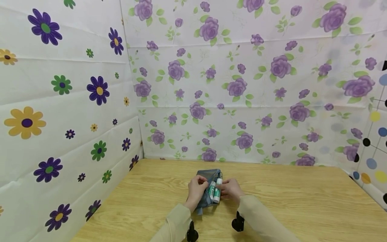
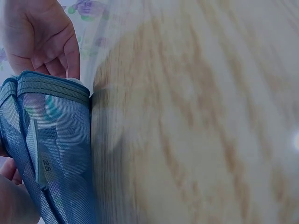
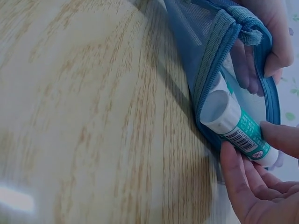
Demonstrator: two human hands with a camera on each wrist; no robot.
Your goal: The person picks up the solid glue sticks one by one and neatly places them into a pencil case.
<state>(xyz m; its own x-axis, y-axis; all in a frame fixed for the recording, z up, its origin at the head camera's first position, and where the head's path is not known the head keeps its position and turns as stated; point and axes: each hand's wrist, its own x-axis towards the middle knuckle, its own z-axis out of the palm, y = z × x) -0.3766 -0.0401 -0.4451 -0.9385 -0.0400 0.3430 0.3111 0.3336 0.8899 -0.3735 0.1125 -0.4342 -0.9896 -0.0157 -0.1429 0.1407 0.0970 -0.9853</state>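
A blue mesh zipper pouch lies on the wooden table, its mouth spread open. My left hand grips the pouch by the edge of its opening. With my right hand I pinch a white-and-green glue stick between thumb and fingers at the pouch's mouth. Another glue stick lies alongside it, mostly behind it in the right wrist view. Through the mesh in the left wrist view, several round white ends show inside the pouch. A small tag marked 25 hangs on its side.
The wooden table extends to both sides of the pouch. Flower-printed sheets stand behind the table and along its left, and a dotted sheet hangs at the right.
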